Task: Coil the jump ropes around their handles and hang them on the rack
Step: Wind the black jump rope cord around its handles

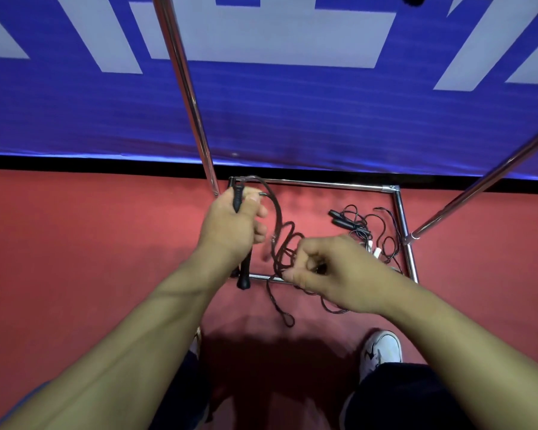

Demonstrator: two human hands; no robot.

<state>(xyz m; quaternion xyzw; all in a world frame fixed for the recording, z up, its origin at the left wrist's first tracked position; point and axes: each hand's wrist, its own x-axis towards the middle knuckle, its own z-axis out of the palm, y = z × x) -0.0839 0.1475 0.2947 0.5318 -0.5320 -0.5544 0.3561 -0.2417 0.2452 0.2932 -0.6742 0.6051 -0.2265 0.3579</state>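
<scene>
The left hand [233, 226] grips black jump-rope handles [242, 276] upright; the right hand [333, 270] pinches their dark cord [280, 243]. Another rope [364, 228] lies inside the chrome rack [399, 212] base. No legible writing.

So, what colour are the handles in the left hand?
Black; the handles show best in the head view, gripped by the left hand.
</scene>
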